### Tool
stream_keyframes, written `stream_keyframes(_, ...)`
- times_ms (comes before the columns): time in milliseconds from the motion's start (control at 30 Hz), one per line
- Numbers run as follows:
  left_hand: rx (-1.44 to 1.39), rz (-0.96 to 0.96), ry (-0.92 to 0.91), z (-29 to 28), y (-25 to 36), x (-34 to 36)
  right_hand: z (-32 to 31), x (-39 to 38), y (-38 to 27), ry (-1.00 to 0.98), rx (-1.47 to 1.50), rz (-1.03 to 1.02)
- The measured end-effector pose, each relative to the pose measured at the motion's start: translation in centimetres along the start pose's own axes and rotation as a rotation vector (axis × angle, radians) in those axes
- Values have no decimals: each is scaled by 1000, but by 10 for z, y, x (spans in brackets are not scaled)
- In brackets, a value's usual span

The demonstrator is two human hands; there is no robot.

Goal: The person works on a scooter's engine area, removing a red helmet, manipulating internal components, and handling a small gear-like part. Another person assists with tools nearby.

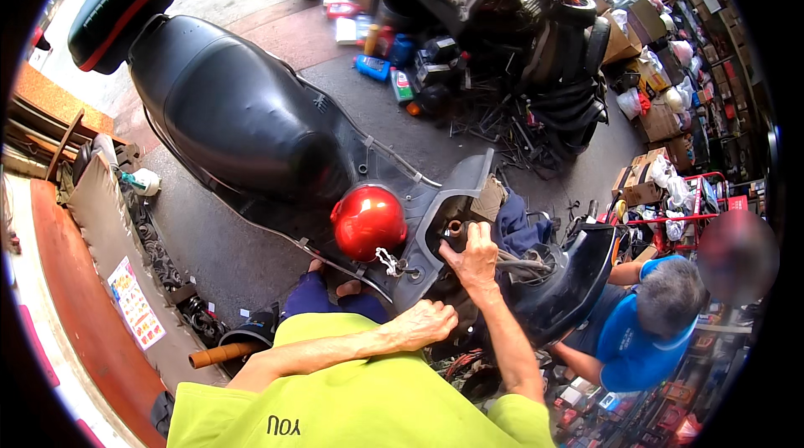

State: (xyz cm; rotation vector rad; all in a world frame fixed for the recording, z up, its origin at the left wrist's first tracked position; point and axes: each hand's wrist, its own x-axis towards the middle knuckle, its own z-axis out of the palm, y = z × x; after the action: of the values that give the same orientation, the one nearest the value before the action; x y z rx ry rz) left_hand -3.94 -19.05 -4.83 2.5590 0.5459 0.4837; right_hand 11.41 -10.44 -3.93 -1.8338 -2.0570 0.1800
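Observation:
A black scooter (pixel 251 113) stretches across the view, its front panels partly taken off. My right hand (pixel 474 257) is at the grey inner front panel (pixel 425 251), thumb and fingers drawn together beside a copper-coloured round fitting (pixel 455 229). Whatever those fingers grip is hidden. Lower down, my left hand (pixel 423 324) is closed near the panel's lower edge, and I cannot see anything in it. A shiny red helmet (pixel 368 224) rests on the scooter ahead of the seat. White cord-like keyring (pixel 389 261) hangs by the panel, close to the helmet.
At the right, a person in a blue shirt (pixel 636 339) bends by the scooter's black front cover (pixel 561 289). Bottles (pixel 372 68), loose tools (pixel 511 126) and engine parts lie on the floor beyond. Crowded shelves (pixel 729 79) line the right; a bench (pixel 84 297) stands left.

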Motion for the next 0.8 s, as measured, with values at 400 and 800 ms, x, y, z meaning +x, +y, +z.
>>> stream_keyframes(400, -66, 36, 63, 13, -3, 4, 3, -10, 5, 15, -106, 185)
stream_keyframes(800, -50, -11, 231, 68, -1, 0, -25, 48, 34, -458, 112, -264)
